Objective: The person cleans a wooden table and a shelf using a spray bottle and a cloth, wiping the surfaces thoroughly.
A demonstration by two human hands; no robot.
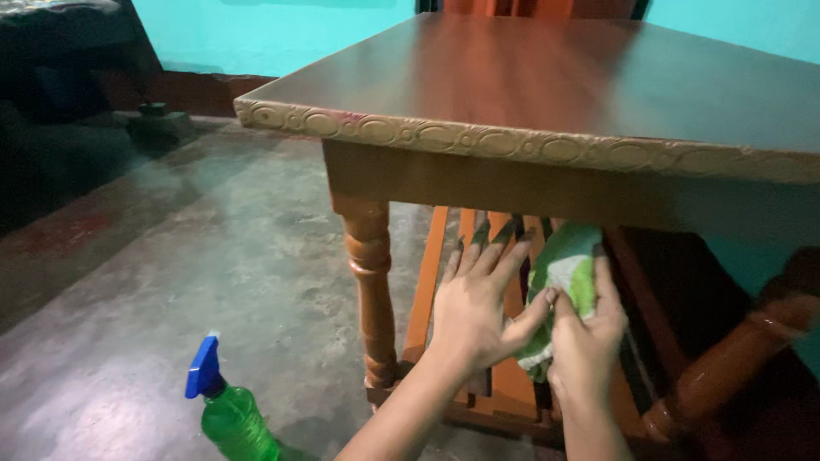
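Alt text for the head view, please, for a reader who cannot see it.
Under a brown wooden table, the right hand grips a green and white cloth while the left hand touches it, fingers spread. A green spray bottle stands on the concrete floor.

Green spray bottle (232,416) with blue nozzle on bare concrete floor (171,282); turquoise wall (273,30) behind.
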